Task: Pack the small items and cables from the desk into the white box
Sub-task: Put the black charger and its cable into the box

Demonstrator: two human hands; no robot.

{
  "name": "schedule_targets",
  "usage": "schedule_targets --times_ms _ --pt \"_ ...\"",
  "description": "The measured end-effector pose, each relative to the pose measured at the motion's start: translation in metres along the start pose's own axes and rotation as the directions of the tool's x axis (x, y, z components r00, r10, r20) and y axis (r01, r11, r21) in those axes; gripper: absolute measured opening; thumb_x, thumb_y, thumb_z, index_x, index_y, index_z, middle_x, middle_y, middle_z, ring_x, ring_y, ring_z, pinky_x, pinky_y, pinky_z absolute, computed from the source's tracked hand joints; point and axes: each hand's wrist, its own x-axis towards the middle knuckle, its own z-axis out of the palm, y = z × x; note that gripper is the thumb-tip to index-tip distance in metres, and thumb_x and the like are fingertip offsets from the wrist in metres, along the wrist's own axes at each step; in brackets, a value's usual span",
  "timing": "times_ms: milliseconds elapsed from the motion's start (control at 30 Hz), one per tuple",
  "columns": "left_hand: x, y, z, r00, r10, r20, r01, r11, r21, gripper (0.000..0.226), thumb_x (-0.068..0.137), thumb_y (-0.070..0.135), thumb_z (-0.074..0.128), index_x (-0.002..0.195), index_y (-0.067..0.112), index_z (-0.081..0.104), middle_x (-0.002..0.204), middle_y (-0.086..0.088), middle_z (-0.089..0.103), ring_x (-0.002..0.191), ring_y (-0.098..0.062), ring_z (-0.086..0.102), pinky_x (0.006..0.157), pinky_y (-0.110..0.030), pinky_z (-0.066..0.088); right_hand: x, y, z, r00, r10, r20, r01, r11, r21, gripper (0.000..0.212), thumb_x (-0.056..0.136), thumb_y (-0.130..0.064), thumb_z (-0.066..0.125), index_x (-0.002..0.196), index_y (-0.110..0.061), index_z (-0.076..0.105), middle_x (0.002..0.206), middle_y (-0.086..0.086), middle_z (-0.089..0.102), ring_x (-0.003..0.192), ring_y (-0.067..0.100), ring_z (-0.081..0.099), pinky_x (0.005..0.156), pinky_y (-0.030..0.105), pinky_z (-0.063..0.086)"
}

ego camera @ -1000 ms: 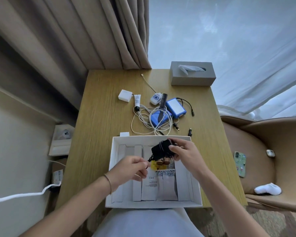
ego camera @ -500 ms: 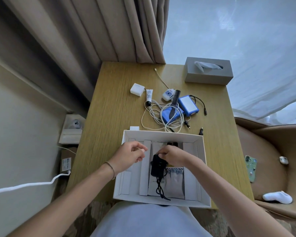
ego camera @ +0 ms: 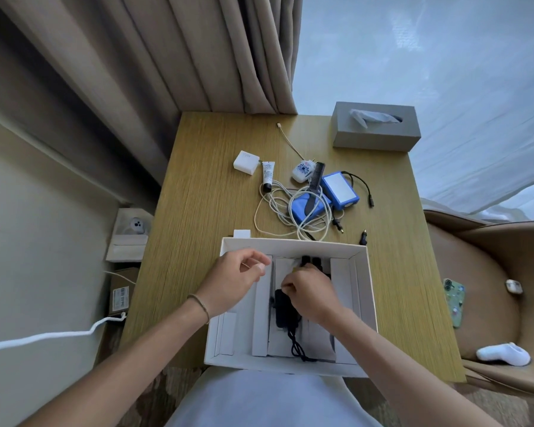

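White box [ego camera: 363,306]: open, at the near table edge, 6 o'clock; white card dividers inside; near rim partly cut off by the person's lap.
Black adapter [ego camera: 284,309]: 1, in the centre compartment, its cord [ego camera: 298,349] coiling toward 6 o'clock.
Right hand [ego camera: 310,294]: fingers curled down onto the adapter's top end; grip partly hidden, a pinch as far as visible.
Left hand [ego camera: 233,280]: over the box's left compartments, fingers loosely curled, holds nothing.
Black plugs [ego camera: 310,261]: 2 at 12 o'clock inside the box, half hidden.
Table [ego camera: 204,211]: white cable tangle [ego camera: 278,211]; blue packs [ego camera: 339,191] count 2; black comb [ego camera: 315,183] across them; tube [ego camera: 268,175], print illegible; white charger [ego camera: 245,162], faint unreadable lettering.
Tissue box [ego camera: 376,131]: grey, 1 o'clock, far corner.
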Motion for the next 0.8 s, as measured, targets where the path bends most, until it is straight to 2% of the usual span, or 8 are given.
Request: schedule_targets --times_ms 100,167,300,433,600,700,800 --pt "0.007 0.010 -0.007 0.997 0.075 -0.032 -0.075 0.997 0.001 0.017 0.096 0.016 0.058 0.097 0.026 0.072 0.088 0.002 0.073 0.082 -0.009 0.069 0.082 -0.032 0.058 0.001 -0.006 -0.022 0.990 -0.019 -0.139 0.035 0.993 0.115 0.024 0.095 -0.016 0.054 0.094 -0.020 0.077 0.094 -0.004 0.075 0.092 0.020 0.062 0.073 0.037 0.054" --pt "0.016 0.018 -0.015 0.993 0.109 -0.050 -0.108 0.994 0.010 0.017 0.095 0.014 0.058 0.095 0.024 0.072 0.087 0.002 0.073 0.083 -0.010 0.069 0.083 -0.036 0.058 0.005 -0.012 -0.044 0.965 0.014 -0.260 0.049 0.971 0.235 0.022 0.095 -0.020 0.057 0.100 -0.024 0.078 0.091 -0.009 0.076 0.081 0.013 0.067 0.071 0.032 0.054" --pt "0.041 0.026 -0.033 0.986 0.149 -0.078 -0.144 0.987 0.074 0.016 0.095 0.016 0.058 0.096 0.024 0.072 0.088 0.004 0.072 0.086 -0.011 0.068 0.081 -0.037 0.059 0.019 -0.018 -0.079 0.925 0.118 -0.362 0.055 0.899 0.433 0.023 0.094 -0.015 0.058 0.103 -0.024 0.077 0.079 -0.013 0.073 0.058 0.005 0.062 0.063 0.030 0.055" --pt "0.069 0.022 -0.054 0.982 0.163 -0.096 -0.148 0.977 0.151 0.017 0.095 0.018 0.057 0.097 0.027 0.072 0.089 0.008 0.071 0.087 -0.007 0.067 0.075 -0.031 0.058 0.041 -0.016 -0.098 0.910 0.203 -0.363 0.018 0.852 0.523 0.024 0.093 -0.010 0.058 0.103 -0.020 0.078 0.080 -0.008 0.075 0.060 0.019 0.067 0.063 0.040 0.058" --pt "0.106 0.001 -0.069 0.992 0.116 -0.045 -0.101 0.963 0.251 0.020 0.095 0.019 0.055 0.095 0.031 0.071 0.092 0.010 0.070 0.087 -0.008 0.066 0.077 -0.034 0.059 0.076 -0.021 -0.107 0.918 0.265 -0.294 -0.058 0.824 0.563 0.027 0.091 -0.009 0.055 0.100 -0.019 0.078 0.082 -0.003 0.076 0.072 0.020 0.071 0.074 0.041 0.059" --pt "0.125 -0.019 -0.070 0.999 0.038 0.007 -0.039 0.948 0.316 0.022 0.093 0.015 0.055 0.093 0.032 0.069 0.090 0.009 0.069 0.082 -0.012 0.068 0.075 -0.036 0.061 0.092 -0.026 -0.106 0.926 0.281 -0.253 -0.100 0.827 0.553 0.026 0.090 -0.010 0.056 0.095 -0.022 0.078 0.077 -0.003 0.075 0.068 0.024 0.069 0.069 0.041 0.058" --pt "0.143 -0.040 -0.065 0.998 -0.037 0.057 0.011 0.912 0.411 0.021 0.089 0.015 0.061 0.095 0.035 0.065 0.092 0.012 0.066 0.086 -0.008 0.064 0.082 -0.036 0.059 0.105 -0.031 -0.103 0.929 0.293 -0.226 -0.137 0.840 0.525 0.025 0.090 -0.011 0.058 0.094 -0.026 0.078 0.078 -0.007 0.075 0.063 0.020 0.067 0.060 0.032 0.052"
